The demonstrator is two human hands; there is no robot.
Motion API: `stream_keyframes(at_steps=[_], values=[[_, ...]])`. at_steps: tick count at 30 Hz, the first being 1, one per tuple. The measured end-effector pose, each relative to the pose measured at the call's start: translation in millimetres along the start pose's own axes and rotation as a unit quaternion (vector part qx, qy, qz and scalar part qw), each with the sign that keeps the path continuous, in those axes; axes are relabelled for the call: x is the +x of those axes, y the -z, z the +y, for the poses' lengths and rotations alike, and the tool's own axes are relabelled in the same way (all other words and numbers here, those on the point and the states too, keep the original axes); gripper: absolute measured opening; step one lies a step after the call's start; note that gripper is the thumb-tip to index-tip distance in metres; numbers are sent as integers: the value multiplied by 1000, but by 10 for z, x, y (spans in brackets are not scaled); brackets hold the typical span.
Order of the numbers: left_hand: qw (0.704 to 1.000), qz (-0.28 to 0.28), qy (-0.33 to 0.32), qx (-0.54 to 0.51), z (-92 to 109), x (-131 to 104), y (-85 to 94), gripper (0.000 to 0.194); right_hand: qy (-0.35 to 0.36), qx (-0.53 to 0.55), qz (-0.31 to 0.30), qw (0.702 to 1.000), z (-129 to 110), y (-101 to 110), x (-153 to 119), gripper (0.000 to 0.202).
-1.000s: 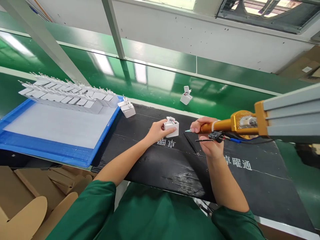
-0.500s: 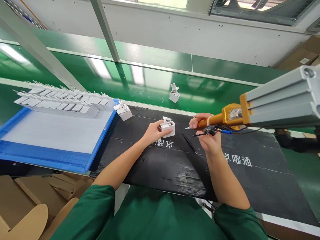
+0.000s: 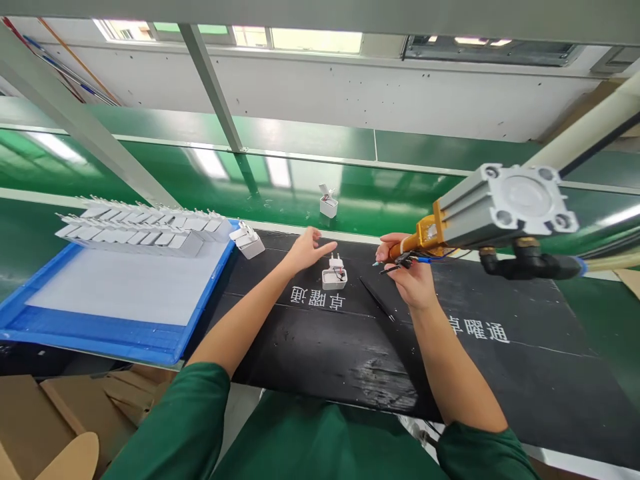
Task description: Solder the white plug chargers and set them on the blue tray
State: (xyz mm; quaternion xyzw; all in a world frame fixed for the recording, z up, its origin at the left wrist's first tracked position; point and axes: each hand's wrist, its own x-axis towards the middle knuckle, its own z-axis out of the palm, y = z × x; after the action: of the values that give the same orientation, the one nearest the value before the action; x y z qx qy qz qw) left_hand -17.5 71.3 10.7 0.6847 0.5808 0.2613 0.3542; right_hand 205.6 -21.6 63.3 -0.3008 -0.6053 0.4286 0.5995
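Note:
My left hand (image 3: pixel 306 251) is empty, its fingers apart, just behind and left of an open white plug adapter (image 3: pixel 334 277). The adapter stands on the black mat (image 3: pixel 310 347), with its two-pin lid tipped back and wires showing inside. In my right hand (image 3: pixel 413 279) is a pneumatic tool (image 3: pixel 419 239) with a gold barrel and a grey cylinder. Its thin pale tip points left toward the adapter, apart from it. Black tweezers (image 3: pixel 376 297) lie on the mat between my hands.
A second open adapter (image 3: pixel 328 203) stands on the green surface behind the mat. Another adapter (image 3: pixel 247 240) sits beside the blue tray (image 3: pixel 183 333), which holds rows of white adapters (image 3: pixel 145 233). Cardboard (image 3: pixel 30 413) is at lower left. An air hose (image 3: pixel 607 263) runs from the cylinder.
My left hand has let go of the adapter and moved up and away, leaving it on the mat. The right hand still holds the tool. The view has tilted up.

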Motion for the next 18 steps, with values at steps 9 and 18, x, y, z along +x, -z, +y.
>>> stream_keyframes(at_steps=[9, 18], values=[[984, 172, -7, 51, 8, 1215, -13, 104, 2, -19, 3, 1000, 42, 26, 9, 37], [990, 105, -90, 40, -185, 701, 261, 77, -4, -29, 11, 1000, 40, 14, 3, 36]])
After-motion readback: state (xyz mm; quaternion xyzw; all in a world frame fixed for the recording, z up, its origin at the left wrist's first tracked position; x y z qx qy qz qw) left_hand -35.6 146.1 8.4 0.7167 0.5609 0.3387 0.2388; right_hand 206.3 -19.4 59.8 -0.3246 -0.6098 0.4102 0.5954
